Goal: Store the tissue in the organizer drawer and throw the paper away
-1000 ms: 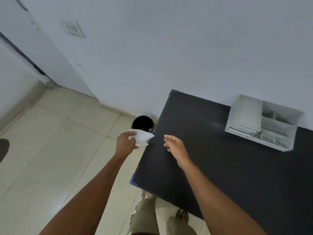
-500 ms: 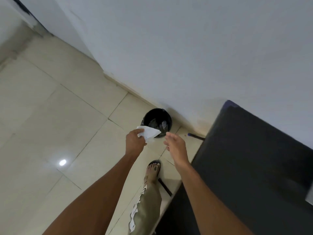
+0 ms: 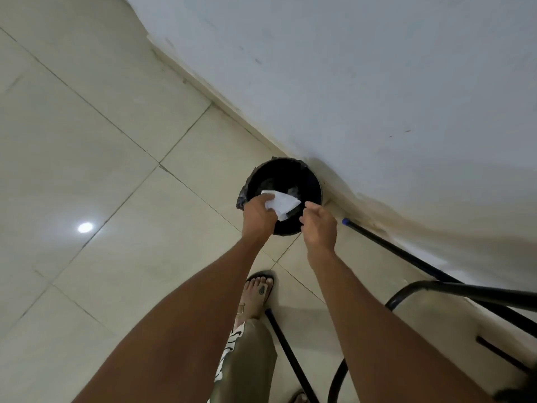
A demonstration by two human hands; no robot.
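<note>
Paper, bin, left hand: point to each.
paper (image 3: 282, 202), head view, middle of the white sheet
bin (image 3: 315, 181), head view, right inner wall
left hand (image 3: 257, 218), head view, back of the hand

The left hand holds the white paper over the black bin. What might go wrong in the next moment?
1. The paper is light and flat; released from the left hand at this height, it may drift past the bin onto the tiled floor.
2. The bin stands close to the wall, so paper that misses could slip behind it.
3. Dark table legs lie beside the sandalled foot; stepping back may catch one.
</note>
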